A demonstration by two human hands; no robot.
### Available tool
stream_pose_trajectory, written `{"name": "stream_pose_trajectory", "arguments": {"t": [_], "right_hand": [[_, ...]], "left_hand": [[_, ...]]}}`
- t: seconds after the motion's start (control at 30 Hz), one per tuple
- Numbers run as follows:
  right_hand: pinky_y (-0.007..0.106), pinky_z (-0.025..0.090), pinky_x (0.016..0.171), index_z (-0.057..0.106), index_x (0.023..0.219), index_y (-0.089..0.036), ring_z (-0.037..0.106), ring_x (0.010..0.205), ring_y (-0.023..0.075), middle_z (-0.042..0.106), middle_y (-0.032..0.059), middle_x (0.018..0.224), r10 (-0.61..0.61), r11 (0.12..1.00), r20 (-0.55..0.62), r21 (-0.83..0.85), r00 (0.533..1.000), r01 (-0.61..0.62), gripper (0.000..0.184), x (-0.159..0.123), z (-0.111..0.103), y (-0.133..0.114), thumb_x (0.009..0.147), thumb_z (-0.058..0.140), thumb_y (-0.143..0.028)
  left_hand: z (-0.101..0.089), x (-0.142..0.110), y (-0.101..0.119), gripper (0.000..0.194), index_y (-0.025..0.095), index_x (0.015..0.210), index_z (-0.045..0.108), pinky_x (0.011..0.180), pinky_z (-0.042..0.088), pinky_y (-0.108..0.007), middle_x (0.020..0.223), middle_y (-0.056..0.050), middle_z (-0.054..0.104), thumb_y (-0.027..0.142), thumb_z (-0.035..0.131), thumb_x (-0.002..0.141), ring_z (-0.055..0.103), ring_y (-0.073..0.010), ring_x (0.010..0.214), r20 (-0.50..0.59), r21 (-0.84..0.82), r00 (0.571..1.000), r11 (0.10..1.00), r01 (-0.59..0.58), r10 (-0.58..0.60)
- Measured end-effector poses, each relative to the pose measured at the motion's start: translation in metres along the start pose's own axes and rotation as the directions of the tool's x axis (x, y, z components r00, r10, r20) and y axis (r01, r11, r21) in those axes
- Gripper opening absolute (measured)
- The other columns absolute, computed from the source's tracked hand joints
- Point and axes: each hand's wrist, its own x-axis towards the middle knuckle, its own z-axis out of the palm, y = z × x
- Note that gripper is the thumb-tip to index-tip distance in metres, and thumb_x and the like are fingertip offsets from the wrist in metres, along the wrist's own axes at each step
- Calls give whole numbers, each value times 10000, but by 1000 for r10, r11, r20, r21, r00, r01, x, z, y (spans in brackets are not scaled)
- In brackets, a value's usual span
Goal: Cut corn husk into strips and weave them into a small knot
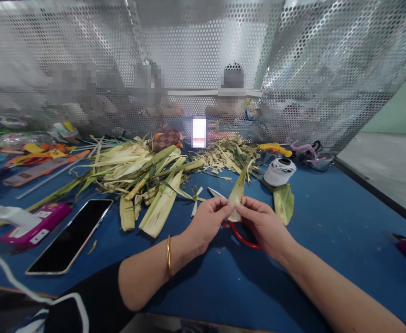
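The left hand (pixel 212 217) and right hand (pixel 258 222) meet over the table (pixel 203 286), fingertips pinching a pointed leaf piece (pixel 236 196).

Dark-screened phone (pixel 70 237), purple power strip (pixel 36 224)

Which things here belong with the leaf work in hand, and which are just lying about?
In the work:
- leaf piece, between left hand and right hand
- red-handled scissors, partly under the hands
- leaf pile
- white thread spool, probably

Lying about:
- phone
- magenta power strip
- checkered pouch
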Motion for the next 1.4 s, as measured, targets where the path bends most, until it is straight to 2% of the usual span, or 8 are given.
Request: {"name": "stream_pose_trajectory", "arguments": {"t": [0.23, 0.57, 0.67, 0.8, 0.93, 1.2, 1.4], "right_hand": [[242, 420, 590, 639, 649, -182, 497, 557, 117, 588, -14, 582, 56, 989, 54, 134, 997, -63, 244, -1, 5, 0, 607, 802, -358], [238, 421, 568, 662, 679, -174, 502, 553, 114, 592, -12, 576, 84, 986, 57, 141, 995, -91, 296, 1, 4, 1, 547, 841, -370], [237, 417, 587, 638, 670, -168, 503, 574, 111, 581, -19, 589, 66, 993, 41, 98, 997, -69, 337, 1, 4, 1, 547, 836, -411], [235, 391, 585, 607, 689, -169, 498, 577, 102, 574, -30, 609, -10, 993, -17, -118, 1000, 8, 361, -1, 3, -3, 604, 798, -464], [257, 412, 603, 598, 639, -157, 532, 577, 115, 599, -7, 604, 24, 961, 40, -276, 999, -12, 407, -3, 2, -8, 609, 769, -525], [248, 411, 580, 574, 609, -165, 505, 553, 101, 580, -27, 560, -48, 959, -9, -281, 999, 44, 375, -1, 3, -10, 611, 771, -484], [249, 426, 598, 589, 642, -158, 536, 565, 108, 592, -11, 575, 37, 988, 84, -154, 996, -24, 365, -2, 1, -7, 615, 778, -470]], "left_hand": [[2, -2, 1, 277, 135, 685, 631, 571, 399, -205, 648, 0, 590, 378, 750, 625, 503, -83, 587, 29, -93, 997, 993, 73, -71], [2, -3, 0, 257, 124, 677, 621, 595, 426, -211, 650, -1, 594, 339, 756, 636, 511, -78, 588, 56, -144, 994, 985, 98, -90], [1, -3, 0, 248, 125, 683, 615, 584, 427, -207, 660, -4, 602, 334, 745, 648, 525, -80, 591, 48, -150, 994, 983, 106, -100], [-1, -1, 0, 241, 132, 722, 612, 543, 411, -202, 665, -6, 612, 347, 715, 686, 543, -89, 588, -24, -78, 997, 995, 65, -67], [-2, 1, 1, 245, 139, 722, 598, 531, 424, -199, 665, 13, 582, 362, 699, 704, 520, -78, 570, -69, -7, 998, 1000, -2, 1], [-1, -1, 0, 202, 148, 733, 550, 486, 425, -183, 587, 26, 554, 327, 570, 826, 510, -71, 507, 43, 98, 998, 994, 40, -44], [3, -3, -4, 199, 148, 717, 522, 493, 419, -177, 556, 41, 537, 300, 560, 840, 490, -58, 469, 25, 75, 1000, 997, -19, 17]]}}
